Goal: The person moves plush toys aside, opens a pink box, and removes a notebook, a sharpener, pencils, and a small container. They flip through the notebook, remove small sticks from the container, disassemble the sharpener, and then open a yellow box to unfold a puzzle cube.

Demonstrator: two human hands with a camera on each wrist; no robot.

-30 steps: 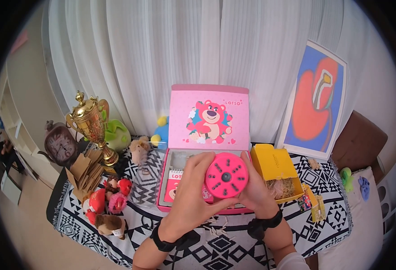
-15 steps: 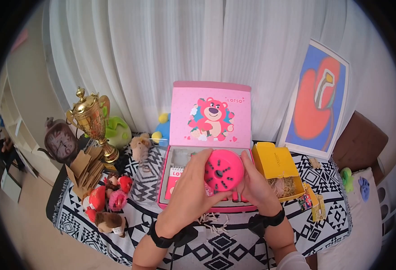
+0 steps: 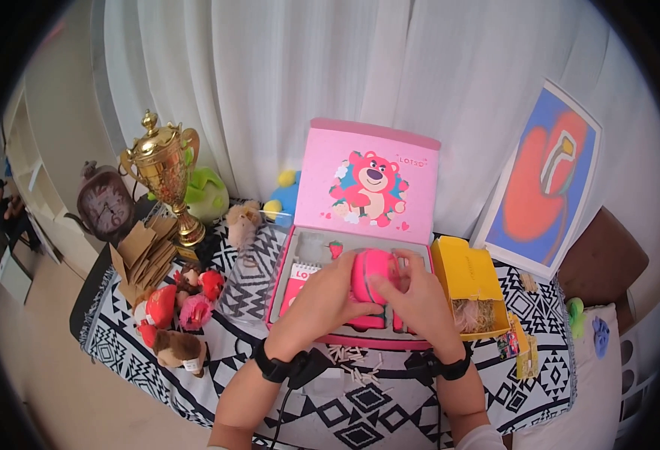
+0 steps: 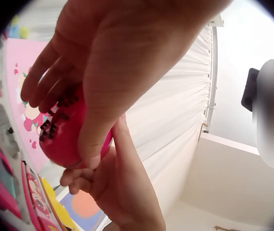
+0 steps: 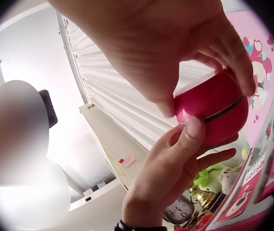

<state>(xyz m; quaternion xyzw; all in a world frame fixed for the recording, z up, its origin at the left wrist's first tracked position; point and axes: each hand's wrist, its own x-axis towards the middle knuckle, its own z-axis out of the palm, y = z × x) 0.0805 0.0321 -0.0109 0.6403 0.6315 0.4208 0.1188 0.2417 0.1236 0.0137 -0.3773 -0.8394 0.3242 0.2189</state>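
Note:
A round pink gadget (image 3: pixel 366 271), domed and seamed around its side, is held up over the open gift box (image 3: pixel 297 244). My left hand (image 3: pixel 321 301) grips it from the left, thumb across the pink surface. My right hand (image 3: pixel 426 301) grips the other side. In the left wrist view, black tufts or knobs stand in rows on the gadget's (image 4: pixel 62 149) face, turned away from the head camera. A thin dark band runs around the gadget (image 5: pixel 218 108) in the right wrist view. The box's grey tray carries a small notepad (image 3: pixel 300 279) and a strawberry-shaped piece (image 3: pixel 335 249).
A yellow box (image 3: pixel 471 274) with straw filling stands to the right. Plush toys (image 3: pixel 176 350), folded cardboard (image 3: pixel 144 251) and a gold trophy (image 3: pixel 163 161) are at left. Small white sticks (image 3: pixel 360 367) lie in front of the gift box. A clear plastic cover (image 3: pixel 251 277) leans beside it.
The gadget has been turned in both hands, so its face with black rows no longer shows in the head view and its smooth side does. The head view has shifted slightly.

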